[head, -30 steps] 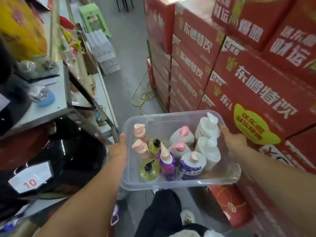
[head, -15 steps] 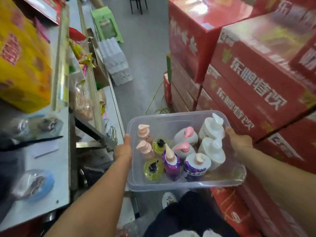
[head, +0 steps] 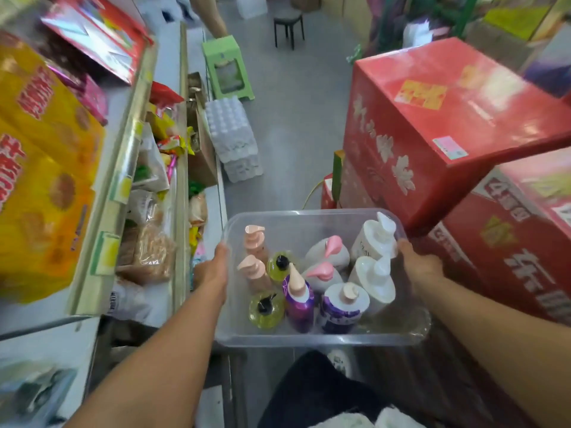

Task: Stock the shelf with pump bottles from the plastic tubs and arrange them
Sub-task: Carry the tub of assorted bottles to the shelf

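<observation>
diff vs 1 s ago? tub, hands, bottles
The view has risen: the shelf shows higher tiers, the red boxes their tops. Unchanged: left hand and right hand grip the tub by its sides, the pump bottles upright inside.

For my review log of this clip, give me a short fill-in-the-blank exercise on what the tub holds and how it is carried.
1. The clear plastic tub is carried by ____ hands, the left hand and the right hand each with a grip on one side wall.
2. The two yellow-green bottles have ____ pumps.
3. The bottles in the tub stand ____, pumps up.
4. The stacked cartons on the person's right are ____ in colour.

Missing words: two; black; upright; red
</observation>
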The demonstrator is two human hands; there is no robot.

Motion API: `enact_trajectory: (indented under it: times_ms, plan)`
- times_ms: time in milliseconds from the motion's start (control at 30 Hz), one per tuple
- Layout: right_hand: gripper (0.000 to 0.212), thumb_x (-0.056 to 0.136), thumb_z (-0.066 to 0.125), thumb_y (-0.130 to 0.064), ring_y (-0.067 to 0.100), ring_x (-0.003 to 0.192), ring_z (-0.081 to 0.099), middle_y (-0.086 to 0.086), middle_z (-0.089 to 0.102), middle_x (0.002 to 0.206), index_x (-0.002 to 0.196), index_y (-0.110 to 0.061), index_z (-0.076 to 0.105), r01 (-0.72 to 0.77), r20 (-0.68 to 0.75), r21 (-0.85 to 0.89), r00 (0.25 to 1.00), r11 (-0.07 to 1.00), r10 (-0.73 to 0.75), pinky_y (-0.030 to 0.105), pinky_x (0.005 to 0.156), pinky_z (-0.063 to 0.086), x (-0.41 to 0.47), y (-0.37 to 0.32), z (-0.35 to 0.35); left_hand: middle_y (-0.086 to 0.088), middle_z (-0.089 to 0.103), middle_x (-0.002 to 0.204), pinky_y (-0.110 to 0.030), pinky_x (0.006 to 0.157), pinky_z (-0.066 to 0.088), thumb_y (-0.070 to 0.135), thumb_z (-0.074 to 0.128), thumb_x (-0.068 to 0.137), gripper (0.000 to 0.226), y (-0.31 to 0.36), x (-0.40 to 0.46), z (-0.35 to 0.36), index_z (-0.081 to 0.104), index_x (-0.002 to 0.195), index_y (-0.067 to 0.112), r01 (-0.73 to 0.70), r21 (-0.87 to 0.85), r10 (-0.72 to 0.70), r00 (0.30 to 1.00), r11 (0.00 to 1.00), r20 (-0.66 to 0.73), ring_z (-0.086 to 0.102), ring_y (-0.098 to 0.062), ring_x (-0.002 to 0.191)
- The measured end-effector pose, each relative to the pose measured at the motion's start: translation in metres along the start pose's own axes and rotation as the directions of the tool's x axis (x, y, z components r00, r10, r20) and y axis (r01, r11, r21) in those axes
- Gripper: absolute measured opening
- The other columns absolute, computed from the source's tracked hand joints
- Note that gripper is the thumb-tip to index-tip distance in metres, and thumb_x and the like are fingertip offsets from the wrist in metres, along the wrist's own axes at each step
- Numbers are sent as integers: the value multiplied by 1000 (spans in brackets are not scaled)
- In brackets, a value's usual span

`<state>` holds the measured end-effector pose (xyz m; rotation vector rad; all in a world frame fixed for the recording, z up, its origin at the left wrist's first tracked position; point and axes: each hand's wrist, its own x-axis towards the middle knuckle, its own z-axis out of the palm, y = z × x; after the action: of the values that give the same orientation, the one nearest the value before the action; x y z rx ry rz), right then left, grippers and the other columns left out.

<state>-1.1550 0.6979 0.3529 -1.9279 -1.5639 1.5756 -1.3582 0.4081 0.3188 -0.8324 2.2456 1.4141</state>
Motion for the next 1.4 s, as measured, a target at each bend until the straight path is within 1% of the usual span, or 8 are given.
enact_trajectory:
  times_ms: [100, 233, 367, 700, 933, 1067, 1267, 1400]
  plan:
    - [79, 82, 65, -54, 41, 120, 53, 21, 56, 133, 134, 3, 49, 35, -1, 26, 999, 999, -35, 44, 105, 42, 15, -38, 27, -12, 68, 115, -50, 90, 54, 73, 74, 43, 99, 28, 37, 12, 64, 122, 14, 35, -61, -37, 999, 998, -28, 67, -36, 98]
    - [82, 82, 64, -56, 42, 124, 49, 22, 51, 137, 136, 3, 46, 83, 19, 9, 996, 997, -83, 47, 108, 38, 39, -95, 70, -15, 58, 107, -40, 83, 51, 53, 70, 74, 70, 101, 14, 11, 57, 120, 2, -6, -128, -8, 994, 992, -106, 61, -33, 98]
    - [81, 84, 64, -55, 42, 125, 48, 23, 48, 139, 137, 4, 44, 126, 35, -39, 992, 991, -125, 46, 108, 36, 64, -144, 117, -15, 56, 108, -40, 83, 50, 48, 68, 78, 64, 134, 58, 28, 53, 122, 4, 16, -145, -32, 994, 989, -109, 56, -31, 93]
    - [80, 80, 70, -49, 41, 121, 52, 26, 54, 133, 131, 9, 48, 34, -80, -29, 996, 999, -36, 42, 100, 42, 143, -261, 276, -15, 66, 113, -49, 87, 55, 67, 69, 60, 82, 259, 237, 86, 61, 115, 7, 146, -134, -154, 986, 980, -56, 64, -37, 96]
    - [82, 82, 64, -53, 42, 115, 55, 18, 57, 120, 129, 12, 47, 2, -52, -21, 999, 1000, -3, 41, 93, 46, 185, -357, 364, -14, 63, 116, -46, 91, 52, 57, 67, 76, 72, 388, 319, 121, 57, 121, 2, 44, -61, -50, 995, 997, -87, 63, -36, 104]
    - [79, 78, 64, -56, 41, 113, 55, 18, 57, 126, 129, 3, 51, -18, -79, 3, 997, 1000, 18, 45, 95, 47, 212, -417, 398, -13, 60, 111, -37, 78, 45, 49, 65, 80, 57, 447, 355, 151, 55, 116, 7, 12, -54, -16, 997, 998, -71, 58, -31, 93]
    - [84, 81, 64, -55, 40, 119, 50, 16, 47, 137, 139, 1, 39, -26, -30, 28, 999, 999, 26, 45, 97, 44, 284, -505, 444, -19, 61, 121, -42, 89, 48, 53, 64, 79, 69, 526, 401, 210, 55, 125, 2, 24, -30, -26, 996, 999, -89, 60, -36, 106]
    - [82, 84, 56, -57, 41, 118, 51, 18, 49, 135, 141, -1, 38, -27, 0, 27, 1000, 999, 27, 47, 99, 44, 356, -569, 478, -17, 64, 117, -51, 92, 50, 70, 59, 52, 91, 581, 462, 275, 59, 117, 7, 45, -30, -47, 995, 999, -84, 62, -38, 102]
